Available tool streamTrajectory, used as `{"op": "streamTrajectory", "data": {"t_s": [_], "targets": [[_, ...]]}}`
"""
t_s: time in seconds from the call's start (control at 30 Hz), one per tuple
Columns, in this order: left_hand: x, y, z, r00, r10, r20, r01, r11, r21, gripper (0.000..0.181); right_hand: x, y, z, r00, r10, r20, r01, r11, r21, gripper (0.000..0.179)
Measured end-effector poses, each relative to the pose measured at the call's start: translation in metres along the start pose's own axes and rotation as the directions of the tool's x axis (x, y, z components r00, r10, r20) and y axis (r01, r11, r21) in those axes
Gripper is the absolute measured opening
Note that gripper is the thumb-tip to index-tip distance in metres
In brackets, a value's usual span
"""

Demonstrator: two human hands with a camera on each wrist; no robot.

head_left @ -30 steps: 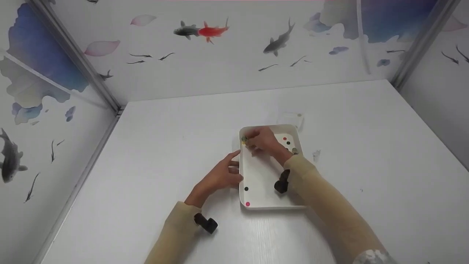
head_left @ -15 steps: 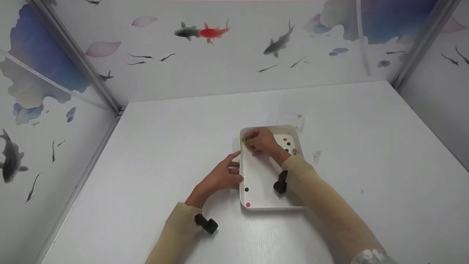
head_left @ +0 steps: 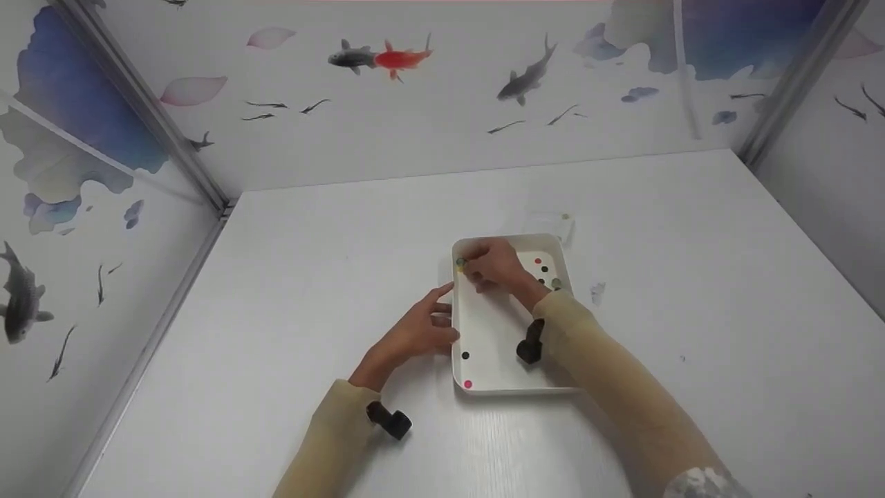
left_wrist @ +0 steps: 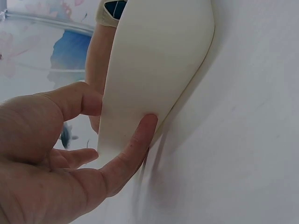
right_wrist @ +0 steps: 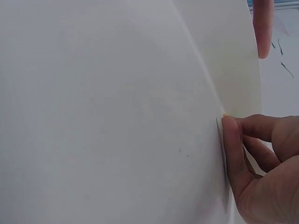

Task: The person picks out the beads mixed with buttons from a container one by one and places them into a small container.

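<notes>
On the white table [head_left: 332, 277], find a shallow white tray [head_left: 508, 392]: looks light, stiff and smooth, so probably apt to slide; best taken by both long walls. Against its left wall, note the left hand [head_left: 415, 332], loosely spread with mostly straight fingers, touching without wrapping round. Inside, at the far left corner, see the right hand [head_left: 496, 264], with thumb and forefinger closed in a pinch at a yellow piece [right_wrist: 225, 115]; how firmly, cannot tell. Beyond the tray, a clear packet [head_left: 550, 227]. Among the tray's contents, count a green piece [head_left: 461, 262] beside the yellow, plus red [head_left: 537, 261], black [head_left: 544, 269] and olive [head_left: 556, 284] pieces at far right, black [head_left: 465, 355] and pink [head_left: 468, 384] at near left. Tiny, likely featherweight and easily lost; best pinched with fingertips.
</notes>
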State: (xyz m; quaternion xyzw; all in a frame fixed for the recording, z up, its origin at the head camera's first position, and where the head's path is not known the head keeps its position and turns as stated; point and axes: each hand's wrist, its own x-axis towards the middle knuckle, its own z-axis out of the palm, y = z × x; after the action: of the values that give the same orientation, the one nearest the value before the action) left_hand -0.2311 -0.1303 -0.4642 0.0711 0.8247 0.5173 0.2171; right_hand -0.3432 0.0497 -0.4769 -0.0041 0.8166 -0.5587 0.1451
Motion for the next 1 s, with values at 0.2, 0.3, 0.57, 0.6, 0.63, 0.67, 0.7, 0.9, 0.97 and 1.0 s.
{"op": "streamTrajectory", "data": {"t_s": [0.2,0.3,0.57,0.6,0.63,0.67,0.7,0.9,0.97,1.0], "targets": [[0.002,-0.001,0.000,1.000,-0.004,0.005,0.004,1.000,-0.009,0.090,-0.001,-0.002,-0.003,1.000,0.010,0.005,-0.010,1.000,-0.025,0.027],[0.002,0.000,-0.001,1.000,-0.015,-0.002,0.015,1.000,-0.008,0.090,0.000,-0.003,-0.005,1.000,0.018,0.005,-0.018,0.999,-0.037,0.028],[0.001,0.001,0.000,1.000,-0.022,-0.006,0.022,1.000,-0.007,0.091,-0.002,-0.007,-0.012,0.999,0.035,-0.011,-0.036,0.998,-0.043,0.034],[0.001,0.001,0.000,1.000,-0.024,-0.007,0.024,1.000,-0.006,0.091,-0.003,-0.007,-0.012,0.999,0.037,-0.012,-0.037,0.998,-0.043,0.034],[0.001,0.001,0.001,1.000,-0.024,-0.006,0.024,1.000,-0.005,0.091,-0.004,-0.008,-0.013,0.999,0.035,-0.012,-0.035,0.999,-0.038,0.034],[0.001,0.001,0.001,1.000,-0.025,-0.006,0.025,1.000,-0.002,0.090,-0.005,-0.008,-0.013,0.999,0.033,-0.011,-0.033,0.999,-0.032,0.033],[0.002,0.001,0.001,1.000,-0.028,-0.005,0.028,1.000,-0.002,0.090,-0.006,-0.009,-0.014,0.999,0.032,-0.012,-0.032,0.999,-0.026,0.032],[0.003,0.000,0.001,0.999,-0.036,0.002,0.036,0.999,-0.007,0.090,-0.009,-0.011,-0.019,1.000,0.010,-0.027,-0.010,1.000,0.009,0.026],[0.003,0.000,0.001,0.999,-0.045,0.000,0.045,0.999,-0.007,0.090,-0.010,-0.011,-0.022,0.999,0.002,-0.033,-0.001,1.000,0.013,0.027],[0.003,0.000,0.001,0.999,-0.046,-0.001,0.046,0.999,-0.005,0.090,-0.010,-0.012,-0.023,0.999,-0.004,-0.036,0.005,1.000,0.012,0.027]]}}
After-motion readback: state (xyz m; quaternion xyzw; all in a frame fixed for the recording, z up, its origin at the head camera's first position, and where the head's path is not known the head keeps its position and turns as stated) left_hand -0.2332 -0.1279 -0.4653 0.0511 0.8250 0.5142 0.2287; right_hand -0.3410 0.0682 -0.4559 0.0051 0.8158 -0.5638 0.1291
